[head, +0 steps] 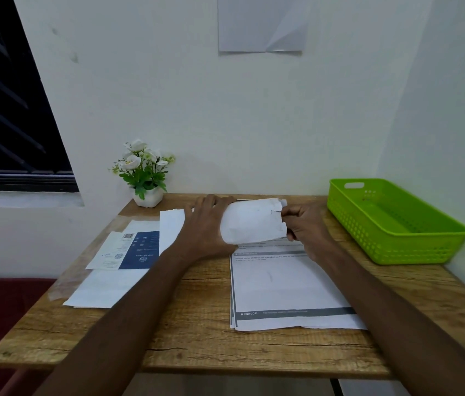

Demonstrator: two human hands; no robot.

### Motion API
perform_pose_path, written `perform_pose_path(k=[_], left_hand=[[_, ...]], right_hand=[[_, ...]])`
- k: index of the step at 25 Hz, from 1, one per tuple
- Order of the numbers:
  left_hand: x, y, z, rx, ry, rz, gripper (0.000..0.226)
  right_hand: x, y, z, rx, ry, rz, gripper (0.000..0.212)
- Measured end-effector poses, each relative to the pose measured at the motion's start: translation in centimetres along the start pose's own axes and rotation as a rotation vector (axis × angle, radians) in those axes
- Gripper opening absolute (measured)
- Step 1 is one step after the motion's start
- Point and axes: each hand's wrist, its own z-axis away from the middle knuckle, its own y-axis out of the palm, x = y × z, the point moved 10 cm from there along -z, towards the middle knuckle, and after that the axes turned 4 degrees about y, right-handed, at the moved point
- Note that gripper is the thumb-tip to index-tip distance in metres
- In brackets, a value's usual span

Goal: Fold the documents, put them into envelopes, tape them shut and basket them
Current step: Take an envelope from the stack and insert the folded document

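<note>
A stack of printed documents (pixel 285 284) lies on the wooden table (pixel 197 347), right of centre. The far end of the top sheet (pixel 251 221) is curled up and back toward me. My right hand (pixel 305 224) pinches that sheet's torn-looking edge. My left hand (pixel 208 224) rests beside the curl with fingers spread, touching the paper's left side. White envelopes (pixel 102 287) lie on the left of the table, one more white envelope (pixel 171 227) standing further back. The green basket (pixel 391 221) sits at the far right, with nothing visible in it.
A blue and white printed leaflet (pixel 131 250) lies on the envelopes. A small white pot of artificial flowers (pixel 144 172) stands at the back left against the wall. A sheet of paper (pixel 260 24) hangs on the wall. A dark window (pixel 5 110) is on the left.
</note>
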Motion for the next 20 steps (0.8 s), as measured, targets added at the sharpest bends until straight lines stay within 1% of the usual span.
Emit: perform_pose_path(k=[2, 5, 10, 13, 15, 18, 19, 20], left_hand=[[0.0, 0.0, 0.0, -0.003, 0.004, 0.001, 0.101], [-0.1, 0.0, 0.0, -0.002, 0.017, -0.011, 0.101], [-0.4, 0.1, 0.1, 0.008, 0.037, -0.032, 0.102], [-0.4, 0.1, 0.1, 0.026, 0.04, -0.034, 0.103], [-0.3, 0.0, 0.1, 0.042, 0.039, -0.039, 0.106], [-0.2, 0.0, 0.1, 0.079, 0.049, -0.049, 0.113], [-0.3, 0.1, 0.1, 0.095, 0.053, -0.047, 0.116], [-0.3, 0.2, 0.1, 0.109, 0.055, -0.044, 0.118]], right_hand=[[-0.3, 0.3, -0.1, 0.021, 0.009, 0.02, 0.039], [-0.4, 1.2, 0.1, 0.097, 0.008, 0.055, 0.042], [-0.6, 2.5, 0.2, 0.193, 0.016, 0.123, 0.036], [-0.4, 2.5, 0.3, 0.215, 0.007, 0.092, 0.029], [0.1, 1.3, 0.2, 0.115, -0.001, 0.002, 0.024], [0.6, -2.7, -0.4, -0.209, 0.002, -0.117, 0.011], [0.7, -3.7, -0.4, -0.263, 0.014, -0.141, 0.013], [0.6, -4.1, -0.6, -0.255, 0.043, -0.153, 0.027]])
